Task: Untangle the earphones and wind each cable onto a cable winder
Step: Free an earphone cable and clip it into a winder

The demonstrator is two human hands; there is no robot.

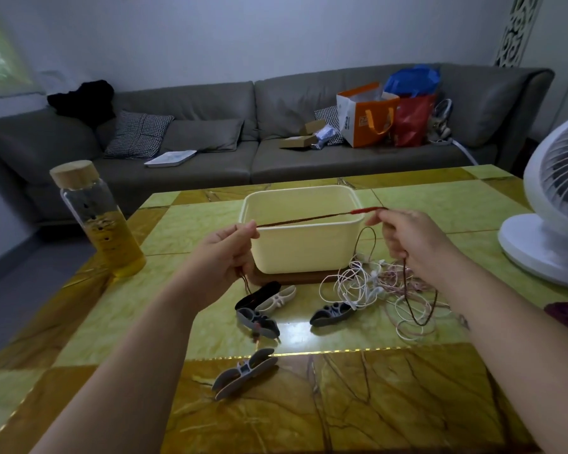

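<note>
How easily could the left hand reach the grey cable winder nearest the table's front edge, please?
Probably yes: bare tabletop surrounds the grey cable winder, though the left hand pinches the red cable.

White fan (555,204) partly beyond the right edge; separate strands indistinct within the pale cable tangle (358,283).

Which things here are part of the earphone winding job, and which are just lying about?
For the job: dark red cable pinched taut between left hand and right hand; tangled white and pink earphones; cable winders on the table.
Lying about: glass bottle; white fan; cream tub; shopping bags on the sofa.
</note>
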